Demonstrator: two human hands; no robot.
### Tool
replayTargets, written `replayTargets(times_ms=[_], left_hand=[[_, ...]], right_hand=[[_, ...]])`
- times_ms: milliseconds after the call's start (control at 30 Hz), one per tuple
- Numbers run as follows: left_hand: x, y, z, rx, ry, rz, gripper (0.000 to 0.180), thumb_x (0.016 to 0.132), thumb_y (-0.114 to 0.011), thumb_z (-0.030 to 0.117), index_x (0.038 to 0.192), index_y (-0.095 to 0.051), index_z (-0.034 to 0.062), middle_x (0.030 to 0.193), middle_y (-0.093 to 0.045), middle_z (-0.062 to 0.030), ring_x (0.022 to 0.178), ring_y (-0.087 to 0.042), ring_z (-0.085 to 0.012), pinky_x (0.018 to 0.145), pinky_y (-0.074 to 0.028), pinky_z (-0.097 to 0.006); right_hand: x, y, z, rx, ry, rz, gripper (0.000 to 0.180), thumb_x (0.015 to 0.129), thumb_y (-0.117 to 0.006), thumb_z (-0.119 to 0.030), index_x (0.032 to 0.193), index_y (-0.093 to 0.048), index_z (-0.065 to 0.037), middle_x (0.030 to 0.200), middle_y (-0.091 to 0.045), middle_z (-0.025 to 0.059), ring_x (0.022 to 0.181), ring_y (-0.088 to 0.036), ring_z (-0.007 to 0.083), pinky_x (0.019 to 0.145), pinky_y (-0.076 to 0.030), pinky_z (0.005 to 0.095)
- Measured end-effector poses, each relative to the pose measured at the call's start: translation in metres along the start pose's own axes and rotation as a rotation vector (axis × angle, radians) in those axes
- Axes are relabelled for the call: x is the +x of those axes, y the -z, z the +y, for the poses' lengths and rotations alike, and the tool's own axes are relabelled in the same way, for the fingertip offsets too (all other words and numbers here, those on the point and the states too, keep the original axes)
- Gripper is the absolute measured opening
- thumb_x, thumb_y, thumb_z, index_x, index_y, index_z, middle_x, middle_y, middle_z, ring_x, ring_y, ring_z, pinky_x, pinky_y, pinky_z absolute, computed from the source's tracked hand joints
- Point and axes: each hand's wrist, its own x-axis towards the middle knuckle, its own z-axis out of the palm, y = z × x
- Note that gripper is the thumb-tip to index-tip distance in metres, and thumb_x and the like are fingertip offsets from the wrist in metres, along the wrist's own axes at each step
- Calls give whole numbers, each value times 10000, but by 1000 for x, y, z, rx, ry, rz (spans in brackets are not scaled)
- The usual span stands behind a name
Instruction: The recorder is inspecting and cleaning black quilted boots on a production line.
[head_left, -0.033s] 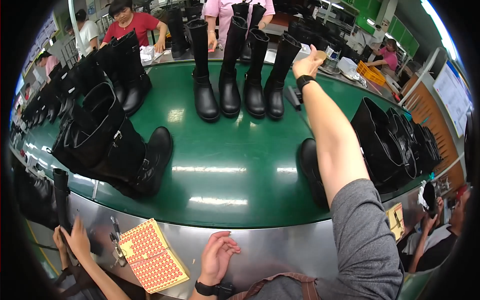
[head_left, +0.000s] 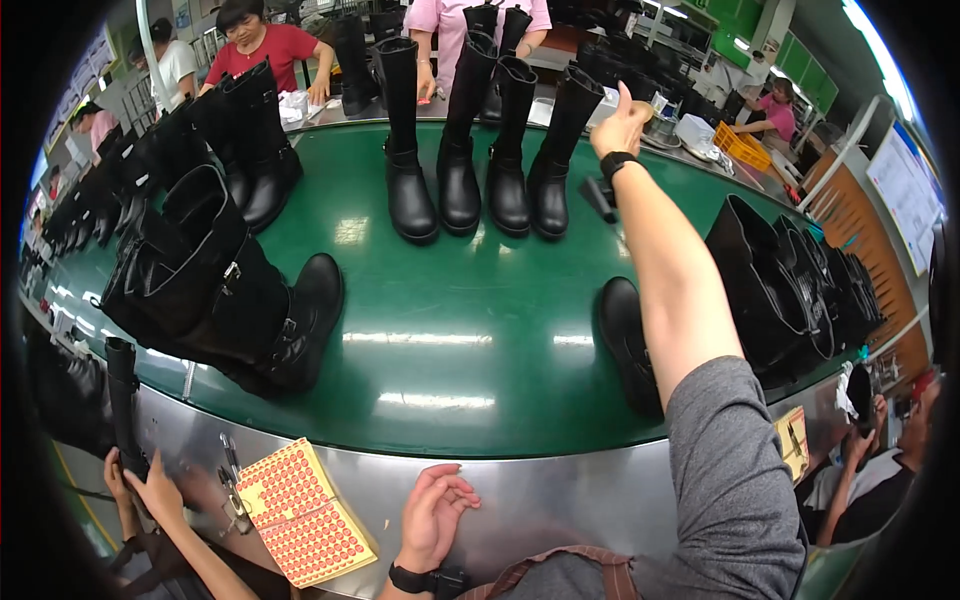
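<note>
My right arm reaches far across the green tabletop (head_left: 470,290). My right hand (head_left: 621,128) is closed at the far edge, thumb pointing up; what its curled fingers hold, if anything, cannot be made out. Nearest to it stands a tall black boot (head_left: 553,170), the rightmost in an upright row; the hand appears apart from it. Under the wrist lies a dark handle-like item (head_left: 600,200), partly hidden by my arm. My left hand (head_left: 436,515) rests on the metal edge (head_left: 560,490) with loosely bent fingers and nothing in it.
Large buckled black boots (head_left: 240,290) stand at left. More boots (head_left: 765,290) and a single boot toe (head_left: 625,320) are by my right arm. A stack of sticker sheets (head_left: 305,512) lies near my left hand. A co-worker's hands (head_left: 155,490) hold a dark boot at lower left.
My right hand has shifted slightly and turned, its thumb now more upright. The dark item under the wrist shows in a slightly different place. My left hand has stayed still.
</note>
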Motion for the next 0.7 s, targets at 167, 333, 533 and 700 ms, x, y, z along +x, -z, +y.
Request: replayTargets(times_ms=[167,333,533,700], left_hand=[[1,2,-1,-6,1,-9,252,1012,-484,128,1224,-504,-5,973,-632,-149,886,-633,-255,847,-519,-399],[2,2,-2,-11,2,-4,249,994,-531,84,1228,-509,1,980,-644,-137,880,-645,-242,839,-532,-393],[3,2,-4,42,3,17,268,961,-581,3,1221,-513,3,963,-656,-115,860,-658,-217,825,-544,-366],[2,1,-5,53,3,23,264,960,-592,2,1213,-519,2,960,-656,-110,854,-660,-210,818,-546,-358]], right_hand=[[60,3,28,-240,679,-382,620,661,-862,-223,1224,-612,-148,1427,-487,65,1154,-604,352,943,-520,442],[78,-5,10,-197,662,-549,615,679,-874,-323,1203,-673,-71,1118,-692,188,1094,-644,348,954,-507,437],[76,-1,-9,-318,894,-629,472,706,-818,-134,1142,-655,-55,1066,-691,196,1089,-633,381,931,-519,452],[82,12,-16,-377,979,-674,552,667,-804,-31,1192,-648,-99,1058,-695,186,1054,-653,357,916,-526,450]])
